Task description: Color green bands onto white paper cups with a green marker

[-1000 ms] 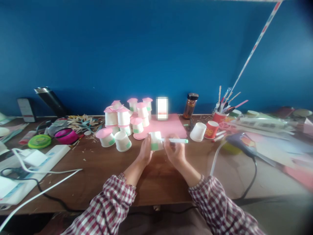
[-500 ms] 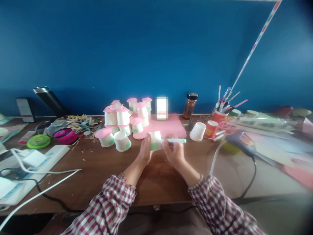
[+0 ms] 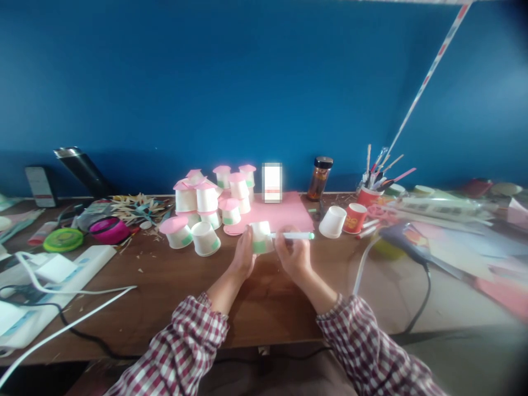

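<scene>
- Left hand (image 3: 244,254): fingers wrapped on a cup (image 3: 259,237) at its nine o'clock.
- Right hand (image 3: 295,256): fingers pinched on a pen (image 3: 297,236), at the cup's three o'clock.

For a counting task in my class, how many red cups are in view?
2. One red cup stands beyond the right hand, beside a white cup; a second red cup, just behind it, holds sticks. Others may be hidden.
</scene>
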`<state>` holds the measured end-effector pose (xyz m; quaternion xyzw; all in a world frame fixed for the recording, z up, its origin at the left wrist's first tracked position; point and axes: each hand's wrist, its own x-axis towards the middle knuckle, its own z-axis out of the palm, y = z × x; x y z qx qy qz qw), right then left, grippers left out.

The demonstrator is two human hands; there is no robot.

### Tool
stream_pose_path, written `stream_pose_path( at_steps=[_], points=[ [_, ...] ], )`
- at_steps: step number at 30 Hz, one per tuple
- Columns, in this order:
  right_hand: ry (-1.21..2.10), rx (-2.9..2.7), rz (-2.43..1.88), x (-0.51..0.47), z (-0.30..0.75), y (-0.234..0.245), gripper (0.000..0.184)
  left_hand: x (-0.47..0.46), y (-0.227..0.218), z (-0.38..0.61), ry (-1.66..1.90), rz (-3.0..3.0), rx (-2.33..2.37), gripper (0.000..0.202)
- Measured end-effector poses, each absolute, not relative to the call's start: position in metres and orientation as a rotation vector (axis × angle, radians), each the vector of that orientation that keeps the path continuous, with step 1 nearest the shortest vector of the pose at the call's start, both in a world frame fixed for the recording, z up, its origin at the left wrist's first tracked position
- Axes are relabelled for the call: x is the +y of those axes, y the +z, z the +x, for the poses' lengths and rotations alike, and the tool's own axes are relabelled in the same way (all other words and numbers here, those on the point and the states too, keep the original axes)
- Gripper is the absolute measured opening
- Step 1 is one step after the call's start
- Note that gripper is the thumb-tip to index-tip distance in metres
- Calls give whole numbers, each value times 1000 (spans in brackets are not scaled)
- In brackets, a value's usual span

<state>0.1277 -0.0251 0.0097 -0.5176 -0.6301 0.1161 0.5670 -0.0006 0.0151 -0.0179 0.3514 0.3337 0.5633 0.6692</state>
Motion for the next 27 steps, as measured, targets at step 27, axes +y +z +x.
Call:
stream_pose_path(
  at_steps=[27],
  points=[
    [336,-1306,-1118,-25,127,14,12,15,-14,-2,1208,796,634,42]
  ],
)
